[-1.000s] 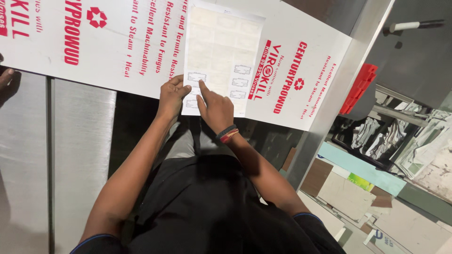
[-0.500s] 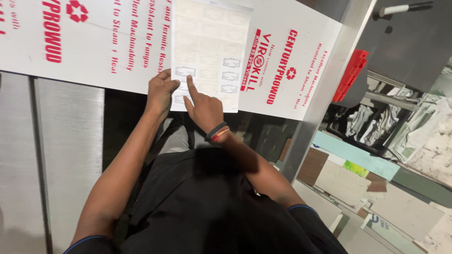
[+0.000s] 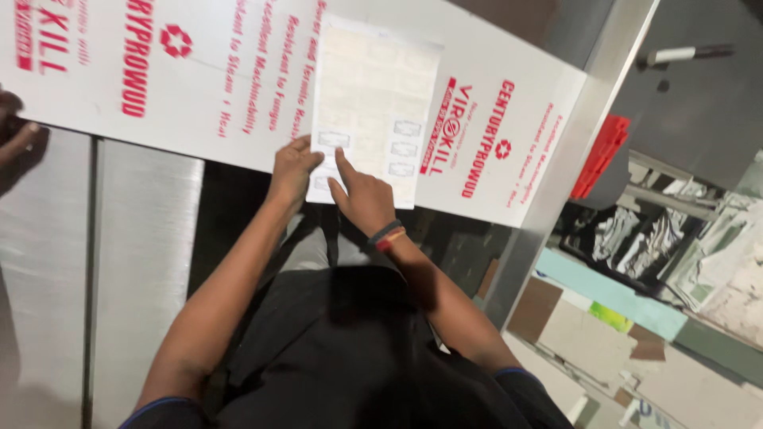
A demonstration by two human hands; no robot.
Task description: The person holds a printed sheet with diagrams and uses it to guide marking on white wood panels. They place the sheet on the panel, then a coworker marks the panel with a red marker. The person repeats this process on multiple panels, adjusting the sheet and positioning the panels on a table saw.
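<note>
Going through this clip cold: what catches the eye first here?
First, the big white board with red print, lying across the top of the view over a metal table. On it lies a pale sheet of labels; the left hand rests on the sheet's lower left corner and the right hand presses its lower edge, forefinger extended. Another person's hand touches the board at far left, and a red plastic piece stands out at right.

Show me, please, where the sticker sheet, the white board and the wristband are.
sticker sheet (image 3: 373, 95), head view, its bare middle.
white board (image 3: 199, 103), head view, its printed face left of the sheet.
wristband (image 3: 387, 235), head view, on the right wrist.
</note>
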